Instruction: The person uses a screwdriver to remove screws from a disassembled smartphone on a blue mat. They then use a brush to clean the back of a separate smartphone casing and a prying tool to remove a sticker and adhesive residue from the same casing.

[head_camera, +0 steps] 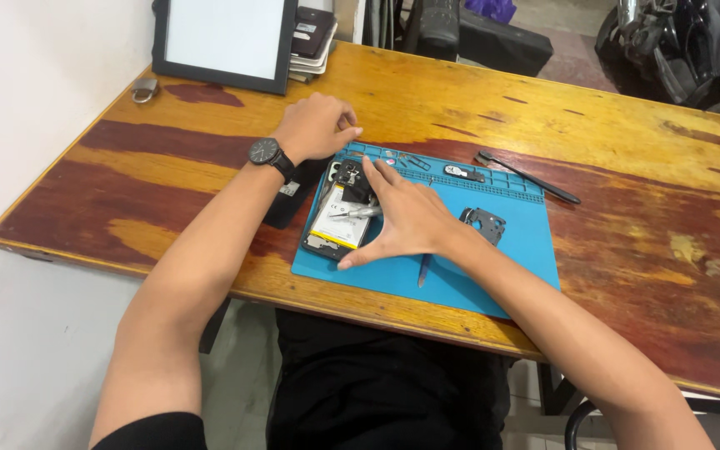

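While the right hand (406,218) spans the opened phone (339,221), mat (493,258) lies open rightward.

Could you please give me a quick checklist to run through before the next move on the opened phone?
1. Opened phone lies on the blue mat: ok.
2. Right hand steadies the phone: ok.
3. Left hand holds a tool: cannot tell, fingers curled.
4. Removed metal plate sits on the mat, apart from the phone: ok.
5. Black spudger within the mat: not ok, it lies partly on the table.
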